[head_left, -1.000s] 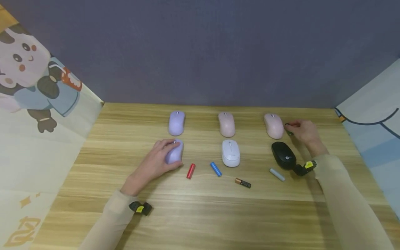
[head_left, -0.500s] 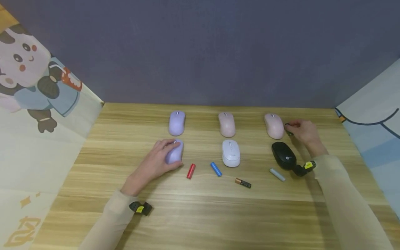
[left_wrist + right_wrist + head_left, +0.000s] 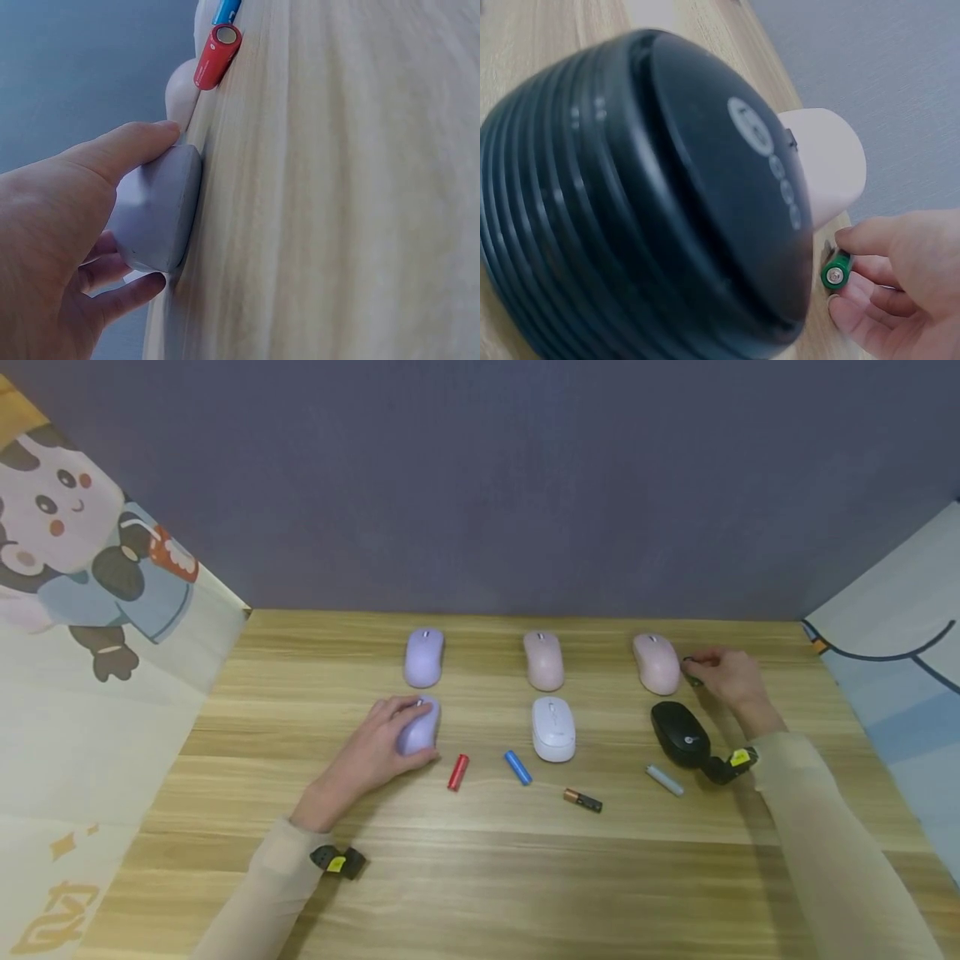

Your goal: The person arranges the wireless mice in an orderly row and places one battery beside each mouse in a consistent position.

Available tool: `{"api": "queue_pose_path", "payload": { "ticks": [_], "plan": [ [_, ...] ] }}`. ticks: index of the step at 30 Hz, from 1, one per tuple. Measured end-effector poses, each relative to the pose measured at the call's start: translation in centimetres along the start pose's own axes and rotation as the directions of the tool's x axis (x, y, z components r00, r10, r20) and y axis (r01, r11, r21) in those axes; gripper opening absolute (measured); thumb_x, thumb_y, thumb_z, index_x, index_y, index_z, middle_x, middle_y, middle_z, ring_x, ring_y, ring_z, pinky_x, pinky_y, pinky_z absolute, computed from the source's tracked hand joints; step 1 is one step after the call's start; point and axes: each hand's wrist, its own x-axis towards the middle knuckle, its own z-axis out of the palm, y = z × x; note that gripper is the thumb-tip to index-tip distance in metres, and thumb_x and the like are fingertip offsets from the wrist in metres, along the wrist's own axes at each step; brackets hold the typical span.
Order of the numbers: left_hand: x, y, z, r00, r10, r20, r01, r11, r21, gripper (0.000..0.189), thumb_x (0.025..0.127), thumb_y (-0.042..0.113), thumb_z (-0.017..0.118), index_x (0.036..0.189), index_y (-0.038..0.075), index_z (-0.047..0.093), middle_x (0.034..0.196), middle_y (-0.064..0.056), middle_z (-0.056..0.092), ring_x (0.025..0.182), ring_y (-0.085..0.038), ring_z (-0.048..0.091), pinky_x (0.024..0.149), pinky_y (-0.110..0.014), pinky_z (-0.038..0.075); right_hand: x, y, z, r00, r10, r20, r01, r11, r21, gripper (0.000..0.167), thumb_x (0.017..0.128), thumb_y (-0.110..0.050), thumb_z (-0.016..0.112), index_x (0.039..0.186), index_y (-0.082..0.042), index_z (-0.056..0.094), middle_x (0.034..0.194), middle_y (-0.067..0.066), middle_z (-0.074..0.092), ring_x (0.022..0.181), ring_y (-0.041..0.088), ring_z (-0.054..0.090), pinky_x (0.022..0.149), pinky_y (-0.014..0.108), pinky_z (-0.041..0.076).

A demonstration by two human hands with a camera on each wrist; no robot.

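My left hand [image 3: 378, 739] grips a purple computer mouse [image 3: 420, 731] in the front row, thumb on its near right side and fingers around the far side. In the left wrist view the same mouse [image 3: 157, 210] sits on the wood between thumb and fingers. At the far right, my right hand [image 3: 729, 678] pinches a green battery [image 3: 836, 271] between thumb and fingers, its metal end facing the wrist camera. That battery lies just right of a pink mouse [image 3: 657, 664]. A black mouse [image 3: 681, 733] stands nearer, below the right hand, and looms large in the right wrist view.
Another purple mouse [image 3: 424, 657] and a pink mouse [image 3: 543, 660] are in the back row, with a white mouse [image 3: 553, 729] in front. Red [image 3: 458, 772], blue [image 3: 517, 767], black-and-copper [image 3: 582, 800] and light grey [image 3: 664, 780] batteries lie nearer. A dark wall [image 3: 517, 485] bounds the table's back.
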Motion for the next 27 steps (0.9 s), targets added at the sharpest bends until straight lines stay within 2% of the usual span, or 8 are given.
{"api": "queue_pose_path", "payload": {
  "ticks": [13, 27],
  "plan": [
    [0.0, -0.1, 0.2, 1.000, 0.009, -0.018, -0.009, 1.000, -0.004, 0.076, 0.082, 0.039, 0.087, 0.144, 0.007, 0.059, 0.146, -0.018, 0.054, 0.127, -0.036, 0.052, 0.099, -0.054, 0.056, -0.3, 0.1, -0.1, 1.000, 0.002, 0.002, -0.002, 1.000, 0.019, 0.059, 0.106, -0.040, 0.052, 0.137, 0.010, 0.054, 0.128, 0.037, 0.060, 0.113, 0.049, 0.059, 0.095, 0.060, 0.052],
    [0.0, -0.1, 0.1, 1.000, -0.006, -0.009, 0.006, 1.000, -0.005, 0.077, 0.082, 0.040, 0.087, 0.144, 0.006, 0.059, 0.147, -0.018, 0.054, 0.127, -0.036, 0.053, 0.100, -0.053, 0.056, -1.5, 0.6, -0.1, 0.999, -0.040, -0.017, 0.040, 0.999, -0.005, 0.061, 0.107, -0.040, 0.051, 0.134, 0.014, 0.054, 0.126, 0.039, 0.059, 0.113, 0.052, 0.058, 0.094, 0.063, 0.051]
  ]
}}
